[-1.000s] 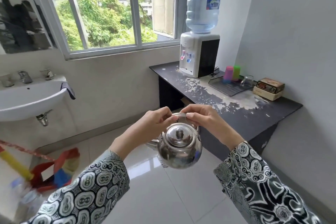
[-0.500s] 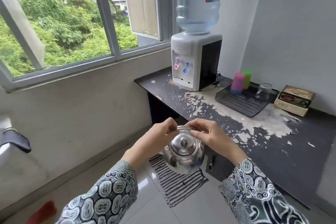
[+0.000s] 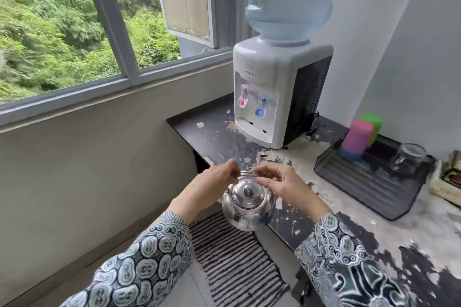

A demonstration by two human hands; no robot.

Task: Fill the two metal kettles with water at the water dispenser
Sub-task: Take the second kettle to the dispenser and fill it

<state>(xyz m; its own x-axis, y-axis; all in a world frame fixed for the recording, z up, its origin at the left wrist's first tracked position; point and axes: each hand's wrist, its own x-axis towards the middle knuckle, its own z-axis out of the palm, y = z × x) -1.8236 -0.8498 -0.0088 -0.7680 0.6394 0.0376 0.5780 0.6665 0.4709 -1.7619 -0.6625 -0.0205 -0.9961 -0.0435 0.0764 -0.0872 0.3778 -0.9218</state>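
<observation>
A shiny metal kettle (image 3: 247,209) with its lid on hangs in the air at the near edge of the dark counter (image 3: 214,139). My left hand (image 3: 212,187) and my right hand (image 3: 282,184) both pinch its thin wire handle from either side. The white water dispenser (image 3: 274,90) stands on the counter ahead, against the window corner, with a red tap and a blue tap above a small drip tray. A large blue water bottle (image 3: 289,0) sits upside down on top of it. Only one kettle is in view.
A black ribbed tray (image 3: 369,187) to the right of the dispenser holds pink and green cups (image 3: 359,136) and an upturned glass (image 3: 409,159). A box (image 3: 446,179) lies at the far right. A striped mat (image 3: 232,262) covers the floor below. The counter's surface is peeling.
I have walked from the room's middle up to the counter, carrying the kettle in both hands. The dispenser is much closer now, and the sink has left the view.
</observation>
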